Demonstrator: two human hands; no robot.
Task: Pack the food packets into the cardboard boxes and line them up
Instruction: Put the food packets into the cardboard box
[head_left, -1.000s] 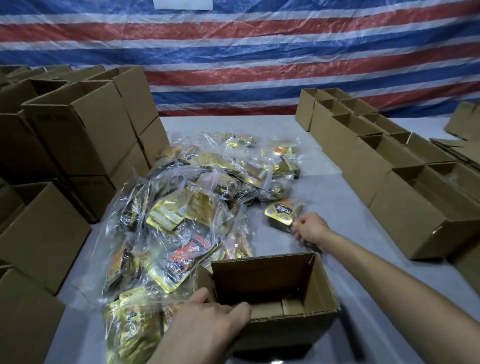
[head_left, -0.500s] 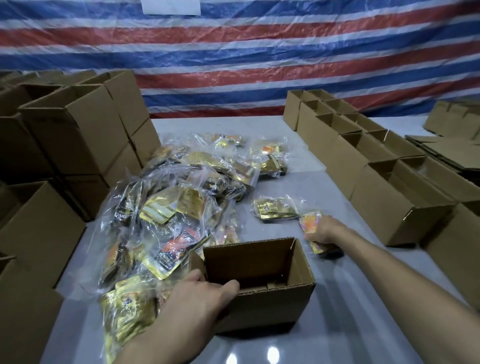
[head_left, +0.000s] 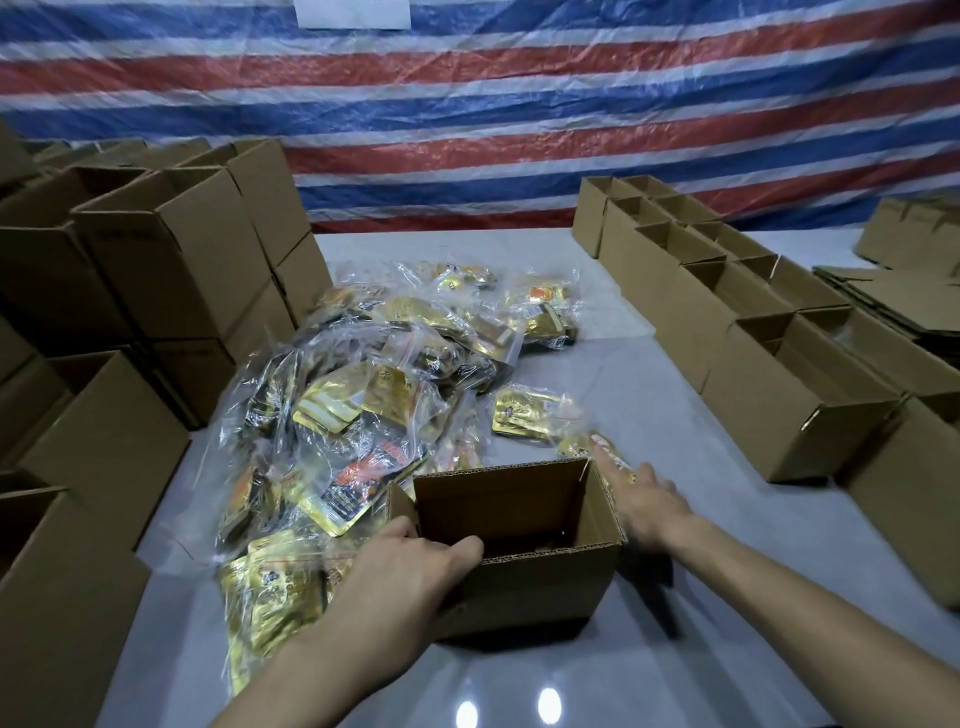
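One packet lies just beyond my right hand, beside the open box; blur hides whether those fingers pinch it. My left hand clamps the box's near rim. Probably light, floppy, slick film: I'd pinch an edge.

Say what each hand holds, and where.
Left hand grips the box by its near-left rim. Right hand touches a packet at its near end; grip blurred.
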